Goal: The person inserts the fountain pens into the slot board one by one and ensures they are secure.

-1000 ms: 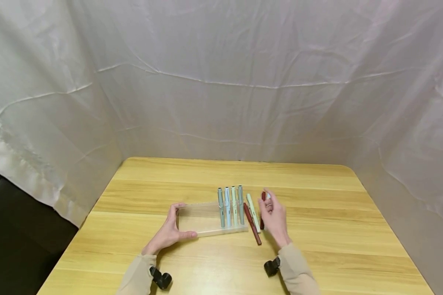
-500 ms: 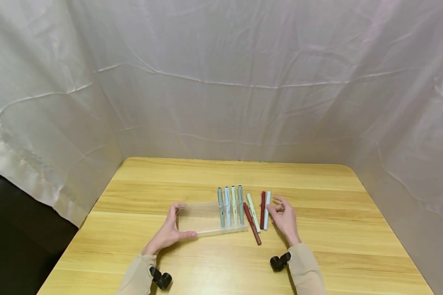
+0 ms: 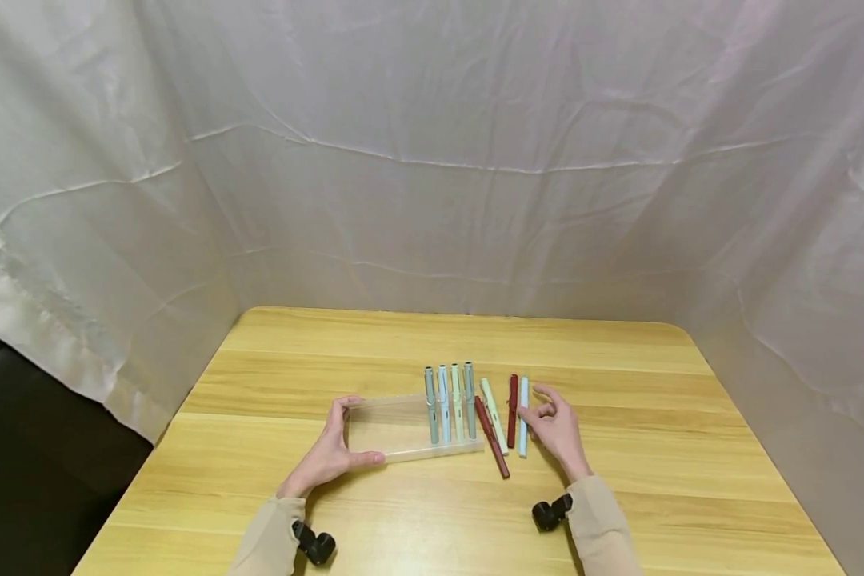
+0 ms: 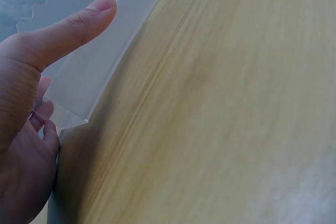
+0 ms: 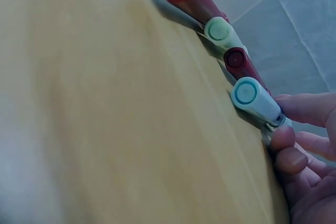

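Note:
My left hand [image 3: 331, 452] grips the left end of a clear plastic pen tray [image 3: 389, 432], thumb on its near edge. In the left wrist view the thumb [image 4: 79, 30] lies along the tray [image 4: 105, 72], with a scalloped edge beyond. Several capped pens stand side by side at the tray's right end, caps past its far edge. My right hand [image 3: 558, 432] pinches a light-blue pen [image 3: 523, 444] on the table; the right wrist view shows fingers around the pen [image 5: 257, 100] near its clip. Just left of it lies a dark red pen [image 3: 513, 412].
Between the tray and that red pen lie a pale green pen [image 3: 494, 416] and a second dark red pen [image 3: 491, 438], both slanted. The wooden table [image 3: 432, 520] is backed by hanging whitish curtains [image 3: 432, 224].
My right hand has left the dark red pen and moved right to the light-blue pen. That pen has shifted slightly toward me, away from the red one. My left hand stays put.

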A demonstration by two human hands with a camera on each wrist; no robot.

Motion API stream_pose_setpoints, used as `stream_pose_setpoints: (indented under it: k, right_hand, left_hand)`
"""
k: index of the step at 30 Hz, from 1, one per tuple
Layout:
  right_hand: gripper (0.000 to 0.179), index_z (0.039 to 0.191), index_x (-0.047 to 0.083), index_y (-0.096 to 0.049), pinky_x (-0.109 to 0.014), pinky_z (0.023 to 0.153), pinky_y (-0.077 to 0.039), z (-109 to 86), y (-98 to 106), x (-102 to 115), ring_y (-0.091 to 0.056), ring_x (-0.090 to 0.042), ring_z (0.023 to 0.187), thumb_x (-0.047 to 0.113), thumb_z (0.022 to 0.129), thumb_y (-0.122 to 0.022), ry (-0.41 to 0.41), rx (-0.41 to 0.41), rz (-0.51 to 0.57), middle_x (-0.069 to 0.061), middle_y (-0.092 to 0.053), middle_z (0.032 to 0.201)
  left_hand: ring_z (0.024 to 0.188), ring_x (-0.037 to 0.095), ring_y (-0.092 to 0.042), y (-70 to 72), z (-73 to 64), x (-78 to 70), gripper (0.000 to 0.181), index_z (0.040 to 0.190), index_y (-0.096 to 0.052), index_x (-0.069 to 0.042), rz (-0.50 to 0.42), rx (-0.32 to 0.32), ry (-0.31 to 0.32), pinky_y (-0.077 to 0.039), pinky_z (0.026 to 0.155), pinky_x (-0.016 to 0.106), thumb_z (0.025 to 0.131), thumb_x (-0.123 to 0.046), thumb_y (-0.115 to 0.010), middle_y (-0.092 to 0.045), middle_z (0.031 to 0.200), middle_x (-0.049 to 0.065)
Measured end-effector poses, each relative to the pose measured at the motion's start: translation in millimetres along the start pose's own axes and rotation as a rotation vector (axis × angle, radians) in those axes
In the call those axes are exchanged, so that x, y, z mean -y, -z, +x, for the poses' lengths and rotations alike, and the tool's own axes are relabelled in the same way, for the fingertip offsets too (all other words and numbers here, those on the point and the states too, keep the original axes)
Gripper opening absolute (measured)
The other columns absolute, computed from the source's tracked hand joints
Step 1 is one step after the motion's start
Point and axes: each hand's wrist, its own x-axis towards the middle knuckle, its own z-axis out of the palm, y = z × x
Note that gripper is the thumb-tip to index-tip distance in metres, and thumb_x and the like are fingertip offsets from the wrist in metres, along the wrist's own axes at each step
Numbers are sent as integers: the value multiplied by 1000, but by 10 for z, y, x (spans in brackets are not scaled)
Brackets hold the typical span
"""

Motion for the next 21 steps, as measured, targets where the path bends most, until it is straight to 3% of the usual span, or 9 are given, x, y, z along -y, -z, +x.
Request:
stream_pose_setpoints:
  k: [4,10,14,21]
  right_hand:
    - [57,142,0,-49,-21,51,-49,-36,51,-14,-56,-9,50,10,91,-73,-13,47,25,-9,-68,74]
    - [61,146,2,-45,-22,49,-47,-68,99,-10,-56,-11,50,19,94,-72,-22,101,13,-6,-68,74]
    - [56,144,1,-47,-21,42,-41,-66,86,-6,-54,-10,48,20,96,-68,-42,103,14,-5,-65,72]
    - [59,143,-3,-49,-21,45,-43,-52,67,4,-54,-10,50,13,91,-72,-35,94,-59,-4,-63,73]
  left_hand:
    - [154,46,-13,-1,-2,-2,99,143,-28,-6,6,-3,-5,-6,127,62,70,-21,-93,-26,154,23]
    - [154,46,-12,-1,-1,-2,99,143,-28,-6,3,-3,-3,-6,127,62,70,-22,-93,-26,154,22]
    - [154,46,-12,-3,0,-1,99,143,-28,-6,-1,-4,-6,-6,127,62,69,-21,-93,-27,154,22]
    - [154,45,-13,-1,-1,4,99,143,-28,-7,-1,-2,-12,-6,127,63,70,-21,-93,-25,155,22]
